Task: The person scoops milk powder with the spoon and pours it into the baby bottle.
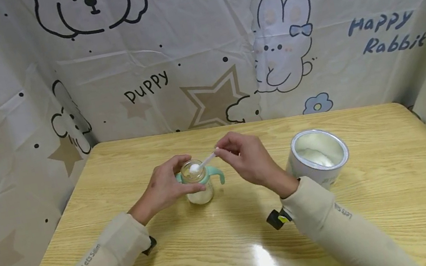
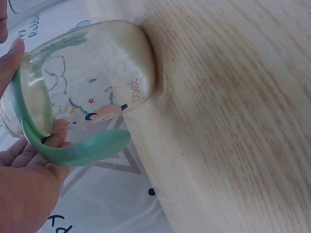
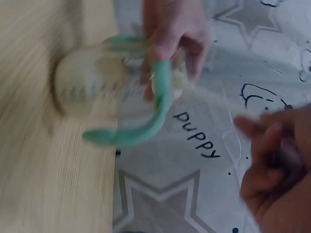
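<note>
A clear baby bottle point(image 2: 92, 77) with a mint-green two-handled collar point(image 1: 215, 171) stands upright on the table, white powder in its bottom. Fingers and thumb of my left hand point(image 1: 165, 180) grip it around the neck. Between the thumb and fingers of my right hand point(image 1: 248, 157) is the handle of a small milk powder scoop point(image 1: 208, 158). The scoop's bowl, with white powder in it, is at the bottle's open mouth. In the right wrist view, the scoop handle point(image 3: 218, 101) reaches from the pinching fingers toward the bottle's neck, blurred.
An open milk powder can point(image 1: 319, 175) with a silver rim and white powder inside stands to the right, beside my right forearm. The wooden table point(image 1: 201, 258) meets a printed cloth backdrop point(image 1: 186, 28) at its far edge and on both sides.
</note>
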A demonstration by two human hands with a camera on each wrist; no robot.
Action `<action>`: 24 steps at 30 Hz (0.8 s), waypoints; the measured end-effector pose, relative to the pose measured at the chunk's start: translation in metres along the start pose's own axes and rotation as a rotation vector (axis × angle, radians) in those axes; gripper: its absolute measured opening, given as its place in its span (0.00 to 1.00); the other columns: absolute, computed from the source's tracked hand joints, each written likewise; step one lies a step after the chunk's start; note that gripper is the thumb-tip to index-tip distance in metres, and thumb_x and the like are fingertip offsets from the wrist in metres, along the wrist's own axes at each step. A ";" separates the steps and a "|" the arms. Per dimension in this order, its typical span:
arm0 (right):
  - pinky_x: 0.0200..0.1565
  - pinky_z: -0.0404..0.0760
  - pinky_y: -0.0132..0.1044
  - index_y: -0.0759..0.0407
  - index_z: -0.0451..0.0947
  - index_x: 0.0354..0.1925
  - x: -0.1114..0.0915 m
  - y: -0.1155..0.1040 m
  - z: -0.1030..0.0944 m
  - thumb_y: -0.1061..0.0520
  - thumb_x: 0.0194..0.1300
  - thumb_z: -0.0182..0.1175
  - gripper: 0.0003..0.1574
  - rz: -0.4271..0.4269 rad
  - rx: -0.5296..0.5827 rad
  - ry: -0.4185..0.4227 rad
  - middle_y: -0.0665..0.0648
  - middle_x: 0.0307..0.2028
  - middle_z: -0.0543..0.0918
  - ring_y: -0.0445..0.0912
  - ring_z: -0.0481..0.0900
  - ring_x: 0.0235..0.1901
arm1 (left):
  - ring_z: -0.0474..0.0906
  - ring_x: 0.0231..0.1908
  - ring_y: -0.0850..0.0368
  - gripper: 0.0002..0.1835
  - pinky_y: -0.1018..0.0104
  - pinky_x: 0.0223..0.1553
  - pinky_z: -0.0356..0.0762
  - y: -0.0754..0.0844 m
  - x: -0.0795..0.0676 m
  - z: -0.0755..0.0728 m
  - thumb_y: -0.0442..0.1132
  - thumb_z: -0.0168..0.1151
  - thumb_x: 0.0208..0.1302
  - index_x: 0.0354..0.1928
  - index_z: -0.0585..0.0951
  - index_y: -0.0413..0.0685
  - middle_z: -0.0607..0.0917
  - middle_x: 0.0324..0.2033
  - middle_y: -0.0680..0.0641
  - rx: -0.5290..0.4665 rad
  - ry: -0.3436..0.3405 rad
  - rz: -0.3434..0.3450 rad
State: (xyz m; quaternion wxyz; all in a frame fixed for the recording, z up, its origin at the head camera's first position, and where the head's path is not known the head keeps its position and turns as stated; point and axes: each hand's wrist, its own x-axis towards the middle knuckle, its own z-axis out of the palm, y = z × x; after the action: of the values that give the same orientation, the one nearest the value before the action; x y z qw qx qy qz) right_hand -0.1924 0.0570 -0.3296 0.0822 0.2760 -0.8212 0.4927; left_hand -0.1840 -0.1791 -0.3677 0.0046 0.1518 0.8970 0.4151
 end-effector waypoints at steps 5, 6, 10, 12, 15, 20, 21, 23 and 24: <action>0.21 0.73 0.30 0.60 0.83 0.41 -0.005 0.010 -0.003 0.65 0.68 0.64 0.04 -0.356 -0.150 -0.071 0.52 0.31 0.86 0.36 0.71 0.20 | 0.78 0.58 0.43 0.42 0.49 0.57 0.78 0.000 0.000 0.000 0.43 0.83 0.47 0.64 0.74 0.38 0.80 0.58 0.40 -0.004 -0.006 -0.007; 0.22 0.74 0.30 0.60 0.84 0.42 -0.006 0.011 -0.004 0.66 0.67 0.64 0.06 -0.407 -0.170 -0.081 0.52 0.33 0.87 0.36 0.72 0.20 | 0.78 0.58 0.43 0.42 0.49 0.57 0.79 0.001 0.000 0.000 0.43 0.83 0.47 0.64 0.74 0.38 0.80 0.58 0.40 -0.005 -0.005 -0.009; 0.27 0.78 0.30 0.60 0.84 0.43 -0.007 0.014 -0.008 0.67 0.65 0.65 0.08 -0.532 -0.244 -0.106 0.53 0.38 0.89 0.37 0.77 0.24 | 0.78 0.58 0.42 0.43 0.49 0.57 0.79 0.001 0.000 0.000 0.43 0.83 0.47 0.65 0.73 0.37 0.79 0.59 0.40 -0.009 -0.006 -0.018; 0.29 0.81 0.32 0.61 0.84 0.43 -0.006 0.014 -0.009 0.67 0.65 0.65 0.08 -0.558 -0.256 -0.105 0.54 0.39 0.89 0.39 0.80 0.26 | 0.78 0.58 0.42 0.43 0.49 0.57 0.79 0.001 0.000 0.000 0.42 0.83 0.47 0.65 0.73 0.36 0.79 0.60 0.39 -0.015 -0.008 -0.017; 0.31 0.83 0.33 0.60 0.84 0.43 -0.006 0.014 -0.010 0.67 0.65 0.66 0.08 -0.571 -0.266 -0.107 0.54 0.39 0.89 0.40 0.83 0.28 | 0.78 0.58 0.42 0.43 0.49 0.56 0.79 0.000 0.001 0.000 0.42 0.83 0.47 0.65 0.73 0.36 0.79 0.60 0.39 -0.018 -0.003 -0.006; 0.27 0.80 0.31 0.59 0.83 0.43 -0.005 0.014 -0.011 0.66 0.66 0.65 0.07 -0.540 -0.266 -0.111 0.53 0.38 0.89 0.37 0.80 0.25 | 0.79 0.57 0.42 0.43 0.49 0.55 0.79 0.000 0.000 0.000 0.42 0.83 0.47 0.64 0.73 0.36 0.80 0.59 0.40 -0.022 0.007 0.005; 0.26 0.79 0.30 0.59 0.83 0.43 -0.005 0.013 -0.011 0.65 0.67 0.64 0.07 -0.524 -0.263 -0.111 0.53 0.38 0.89 0.37 0.78 0.24 | 0.79 0.57 0.42 0.43 0.49 0.56 0.79 0.000 0.000 0.000 0.42 0.83 0.47 0.64 0.73 0.36 0.80 0.59 0.40 -0.024 0.006 0.004; 0.24 0.77 0.29 0.59 0.82 0.43 -0.006 0.013 -0.012 0.65 0.67 0.64 0.06 -0.485 -0.242 -0.107 0.53 0.37 0.89 0.36 0.75 0.22 | 0.78 0.57 0.42 0.43 0.48 0.56 0.79 0.000 0.000 0.000 0.42 0.83 0.47 0.64 0.73 0.36 0.80 0.59 0.40 -0.023 0.002 0.000; 0.23 0.76 0.29 0.59 0.82 0.43 -0.007 0.013 -0.013 0.65 0.67 0.64 0.06 -0.467 -0.231 -0.100 0.53 0.35 0.88 0.35 0.74 0.21 | 0.78 0.57 0.42 0.43 0.48 0.56 0.79 -0.001 0.000 0.001 0.42 0.83 0.47 0.64 0.73 0.36 0.80 0.59 0.40 -0.023 0.000 -0.002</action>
State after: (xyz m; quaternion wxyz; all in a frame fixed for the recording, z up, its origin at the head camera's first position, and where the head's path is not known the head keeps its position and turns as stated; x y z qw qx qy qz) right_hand -0.1952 0.0750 -0.3358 0.1839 0.4709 -0.7891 0.3489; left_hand -0.1838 -0.1791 -0.3686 0.0066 0.1509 0.8922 0.4256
